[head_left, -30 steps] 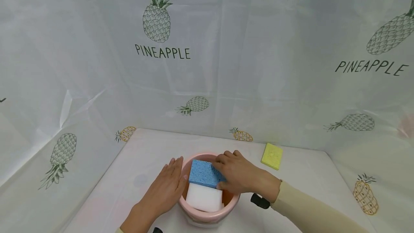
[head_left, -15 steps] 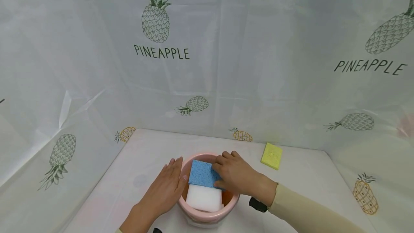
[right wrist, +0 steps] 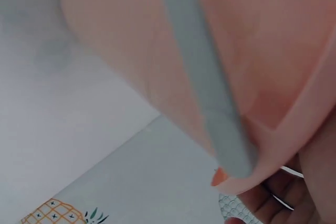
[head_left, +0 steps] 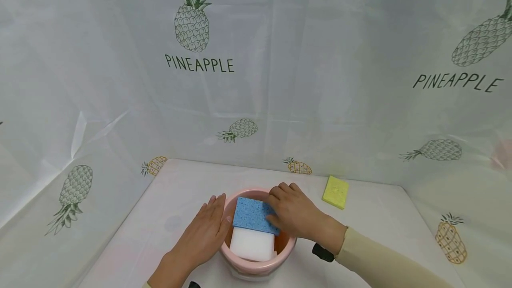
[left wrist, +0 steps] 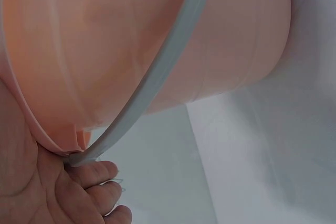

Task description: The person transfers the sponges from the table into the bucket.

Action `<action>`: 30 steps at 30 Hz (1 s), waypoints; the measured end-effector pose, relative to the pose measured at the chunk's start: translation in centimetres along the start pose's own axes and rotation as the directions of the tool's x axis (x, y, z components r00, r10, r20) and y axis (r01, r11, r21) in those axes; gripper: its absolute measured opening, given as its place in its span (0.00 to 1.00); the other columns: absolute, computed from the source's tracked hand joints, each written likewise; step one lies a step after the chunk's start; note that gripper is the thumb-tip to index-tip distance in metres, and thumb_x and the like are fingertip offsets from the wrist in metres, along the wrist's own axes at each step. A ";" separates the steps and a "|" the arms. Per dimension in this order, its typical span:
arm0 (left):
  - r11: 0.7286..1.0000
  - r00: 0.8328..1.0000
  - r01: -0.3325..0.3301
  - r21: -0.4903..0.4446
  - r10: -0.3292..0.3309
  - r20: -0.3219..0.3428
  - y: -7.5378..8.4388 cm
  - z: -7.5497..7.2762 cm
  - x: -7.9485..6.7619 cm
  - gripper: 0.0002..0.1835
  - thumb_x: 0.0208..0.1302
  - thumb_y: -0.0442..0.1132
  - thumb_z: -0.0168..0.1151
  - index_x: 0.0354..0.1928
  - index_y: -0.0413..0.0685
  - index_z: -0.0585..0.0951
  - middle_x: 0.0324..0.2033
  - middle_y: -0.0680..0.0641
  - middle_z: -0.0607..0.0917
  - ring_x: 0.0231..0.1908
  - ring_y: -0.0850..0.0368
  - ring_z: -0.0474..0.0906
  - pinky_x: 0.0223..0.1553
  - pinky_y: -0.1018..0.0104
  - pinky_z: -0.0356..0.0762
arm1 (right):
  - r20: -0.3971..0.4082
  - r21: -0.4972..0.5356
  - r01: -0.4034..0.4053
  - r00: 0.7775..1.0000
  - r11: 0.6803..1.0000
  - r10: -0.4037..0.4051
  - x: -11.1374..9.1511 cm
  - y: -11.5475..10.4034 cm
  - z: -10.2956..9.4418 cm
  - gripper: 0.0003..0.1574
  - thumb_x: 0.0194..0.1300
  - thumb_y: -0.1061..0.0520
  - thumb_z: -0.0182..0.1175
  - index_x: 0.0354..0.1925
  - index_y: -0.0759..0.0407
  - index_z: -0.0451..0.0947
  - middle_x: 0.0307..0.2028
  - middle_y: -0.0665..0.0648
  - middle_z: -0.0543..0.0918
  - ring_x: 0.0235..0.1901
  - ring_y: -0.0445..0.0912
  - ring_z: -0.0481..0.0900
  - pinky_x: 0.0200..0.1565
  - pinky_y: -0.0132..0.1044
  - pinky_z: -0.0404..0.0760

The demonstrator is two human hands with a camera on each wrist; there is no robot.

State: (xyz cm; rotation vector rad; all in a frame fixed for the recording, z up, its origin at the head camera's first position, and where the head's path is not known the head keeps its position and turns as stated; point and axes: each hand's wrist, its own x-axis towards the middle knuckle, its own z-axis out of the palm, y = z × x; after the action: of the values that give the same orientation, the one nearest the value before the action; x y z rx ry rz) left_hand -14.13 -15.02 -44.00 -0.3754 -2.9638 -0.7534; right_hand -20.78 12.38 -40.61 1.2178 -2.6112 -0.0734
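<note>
A blue sponge [head_left: 251,214] lies in the upper part of a pink bucket [head_left: 256,268], partly over a white sponge block [head_left: 252,244]. My right hand [head_left: 298,212] reaches over the bucket's right side and holds the blue sponge by its right edge with curled fingers; some fingertips are hidden. The left hand [head_left: 202,230] rests flat against the bucket's left rim, fingers straight and together. From the left wrist, its palm [left wrist: 42,192] is seen touching the rim beside the end of the grey handle [left wrist: 152,82].
A yellow sponge [head_left: 335,192] lies on the white table [head_left: 192,177], right of the bucket near the back edge. A pineapple-print sheet [head_left: 320,79] rises behind and at both sides. The grey handle [right wrist: 199,66] hangs down the bucket's outside.
My right hand has shifted slightly right and back along the blue sponge, so more of its right corner shows. The left hand, bucket and yellow sponge stay where they were.
</note>
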 end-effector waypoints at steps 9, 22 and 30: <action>1.000 1.000 -0.014 0.002 0.014 -0.015 0.1 -0.1 -0.1 0.34 0.85 0.49 0.46 0.81 0.34 0.60 0.80 0.38 0.63 0.82 0.39 0.55 0.82 0.42 0.53 | -0.191 -0.059 0.002 0.982 0.998 -0.013 -0.2 1.2 0.9 0.19 0.68 0.43 0.69 0.51 0.50 0.82 0.48 0.49 0.84 0.49 0.46 0.77 0.49 0.40 0.76; 1.000 1.000 0.010 -0.005 -0.010 -0.001 0.0 0.1 -0.1 0.35 0.85 0.51 0.45 0.82 0.36 0.58 0.81 0.39 0.62 0.82 0.42 0.53 0.82 0.44 0.52 | -0.214 -0.114 -0.106 0.974 0.988 0.080 -0.8 2.9 1.6 0.26 0.70 0.43 0.67 0.59 0.55 0.82 0.55 0.55 0.84 0.56 0.53 0.78 0.56 0.49 0.78; 1.000 1.000 0.009 -0.008 -0.009 0.000 0.0 0.0 -0.1 0.34 0.85 0.51 0.44 0.82 0.36 0.58 0.81 0.39 0.62 0.82 0.42 0.53 0.82 0.44 0.52 | -0.348 -0.128 -0.169 0.931 0.977 0.115 -1.1 4.4 2.4 0.30 0.69 0.41 0.65 0.60 0.59 0.79 0.56 0.60 0.83 0.57 0.58 0.79 0.57 0.57 0.79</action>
State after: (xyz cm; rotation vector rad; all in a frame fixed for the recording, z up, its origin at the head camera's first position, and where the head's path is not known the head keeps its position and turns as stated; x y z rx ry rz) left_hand -14.06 -15.05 -44.06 -0.3631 -2.9646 -0.7671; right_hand -23.98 15.98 -42.46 0.8943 -2.3339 -0.0359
